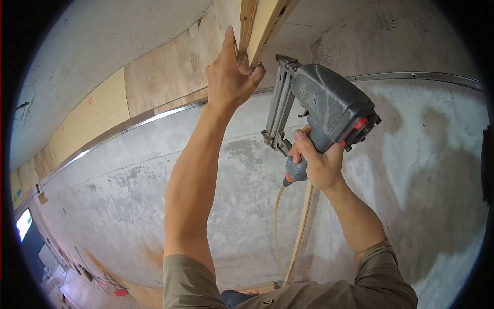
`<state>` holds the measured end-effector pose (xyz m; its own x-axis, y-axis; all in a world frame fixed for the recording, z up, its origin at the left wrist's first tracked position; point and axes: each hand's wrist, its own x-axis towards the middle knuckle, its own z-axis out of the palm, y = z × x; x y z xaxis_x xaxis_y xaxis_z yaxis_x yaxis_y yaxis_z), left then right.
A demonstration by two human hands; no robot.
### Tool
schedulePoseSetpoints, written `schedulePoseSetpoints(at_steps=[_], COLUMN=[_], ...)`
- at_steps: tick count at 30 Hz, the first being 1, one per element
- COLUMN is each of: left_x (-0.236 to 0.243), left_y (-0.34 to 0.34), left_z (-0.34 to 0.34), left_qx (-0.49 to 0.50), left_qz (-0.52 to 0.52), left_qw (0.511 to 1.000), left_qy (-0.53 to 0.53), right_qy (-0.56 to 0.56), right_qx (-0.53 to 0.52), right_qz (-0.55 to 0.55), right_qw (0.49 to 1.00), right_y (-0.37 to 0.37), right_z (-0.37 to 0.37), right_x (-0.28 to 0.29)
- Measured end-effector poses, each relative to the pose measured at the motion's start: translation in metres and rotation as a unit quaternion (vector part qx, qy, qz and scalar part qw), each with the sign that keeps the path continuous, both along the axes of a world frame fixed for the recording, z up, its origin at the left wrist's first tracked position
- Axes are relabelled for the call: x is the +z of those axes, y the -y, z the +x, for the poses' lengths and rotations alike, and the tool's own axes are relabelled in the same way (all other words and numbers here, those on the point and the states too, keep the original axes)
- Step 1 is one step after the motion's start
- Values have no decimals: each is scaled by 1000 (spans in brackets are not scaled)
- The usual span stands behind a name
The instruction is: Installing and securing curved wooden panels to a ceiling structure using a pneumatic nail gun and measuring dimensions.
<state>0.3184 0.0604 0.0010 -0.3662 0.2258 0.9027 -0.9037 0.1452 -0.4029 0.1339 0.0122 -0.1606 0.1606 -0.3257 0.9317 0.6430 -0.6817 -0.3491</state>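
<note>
High in front of me, my left hand (230, 82) grips the lower end of a plywood strip (266, 28). Its index finger stretches up along one side, and the thumb presses on the other. The fingers behind the wood are partly hidden. My right hand (321, 162) is wrapped round the handle of a grey pneumatic nail gun (334, 98), which has a worn body and a red part at its back. The gun's nose is raised just right of the strip's end, apart from it. From the handle's base a thin air hose (278, 221) hangs down.
A metal rail (154, 118) runs along the grey plastered wall (231, 180), with plywood panels (167, 69) above it. Behind the hose a long wooden batten (299, 232) leans. At the lower left, tools and a red item (121, 292) lie on the floor.
</note>
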Motion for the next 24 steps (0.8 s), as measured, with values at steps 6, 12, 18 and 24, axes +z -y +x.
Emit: schedulePoseSetpoints(at_steps=[6, 12, 18, 24], left_x=[3, 3, 6, 4], left_y=[-2, -2, 1, 2], left_z=[3, 6, 9, 10], left_qx=[12, 18, 5, 15], left_qz=[-3, -10, -1, 1], left_qw=[1000, 999, 1000, 1000], left_qy=[8, 32, 19, 16], right_qy=[-17, -39, 13, -91], right_qx=[-16, -19, -19, 31], right_qz=[-7, -43, 57, -16], right_qw=[1000, 998, 998, 995], right_y=[-4, 0, 4, 6], right_z=[7, 10, 10, 5], right_x=[-5, 0, 6, 8])
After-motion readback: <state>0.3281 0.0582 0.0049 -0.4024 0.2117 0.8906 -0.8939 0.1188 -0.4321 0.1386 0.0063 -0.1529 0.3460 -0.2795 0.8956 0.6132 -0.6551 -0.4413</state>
